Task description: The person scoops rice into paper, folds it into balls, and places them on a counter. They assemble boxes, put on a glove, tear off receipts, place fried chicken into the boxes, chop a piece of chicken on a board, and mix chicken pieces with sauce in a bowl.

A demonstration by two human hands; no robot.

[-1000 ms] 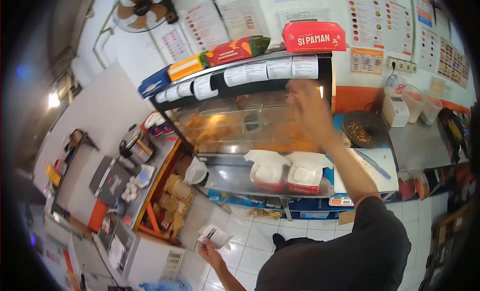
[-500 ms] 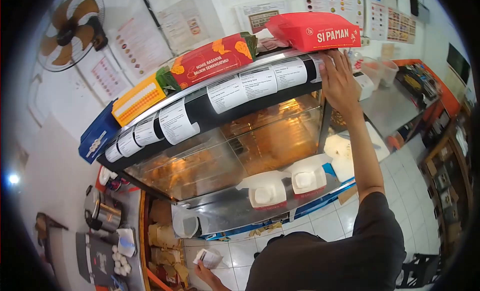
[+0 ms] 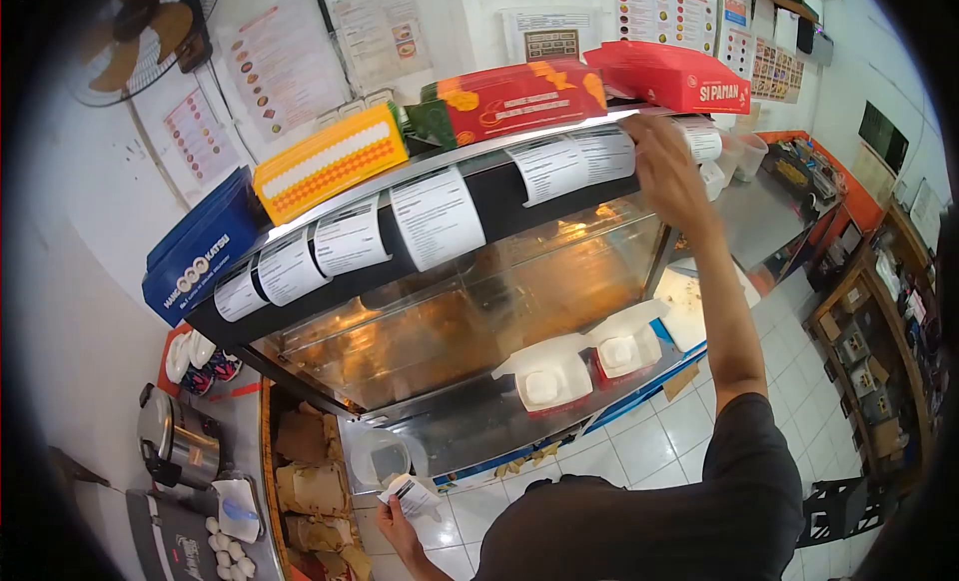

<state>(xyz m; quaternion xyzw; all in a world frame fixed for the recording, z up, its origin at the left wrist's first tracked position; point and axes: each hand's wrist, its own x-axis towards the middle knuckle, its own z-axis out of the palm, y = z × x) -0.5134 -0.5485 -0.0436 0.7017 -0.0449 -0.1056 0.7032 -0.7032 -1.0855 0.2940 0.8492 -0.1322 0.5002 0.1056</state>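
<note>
My left hand [image 3: 397, 524], low at the left, grips a small printed receipt [image 3: 412, 496] above the floor. My right arm reaches up to the top of a glass display warmer [image 3: 460, 291]. There my right hand [image 3: 671, 171] has its fingers bent together at the ledge, beside a printed order slip [image 3: 604, 154]; what lies under the fingertips is hidden. Another slip [image 3: 702, 141] hangs just right of the hand. Several more order slips [image 3: 437, 218] hang along the black front strip. Two open white food boxes, one nearer [image 3: 544, 383] and one farther right [image 3: 626, 351], stand on the steel shelf below.
Blue [image 3: 205, 251], yellow [image 3: 330, 163] and red [image 3: 524, 103] cartons line the warmer's top, with a SI PAMAN box [image 3: 671, 76]. A clear tub [image 3: 385, 456] sits at the shelf's left end. A metal cooker [image 3: 180, 436] stands at far left, wooden shelving [image 3: 869, 351] at right.
My view has shifted and tilted, so the warmer sits more level. My right hand's spread fingers have drawn together at the ledge. The left hand still holds its receipt.
</note>
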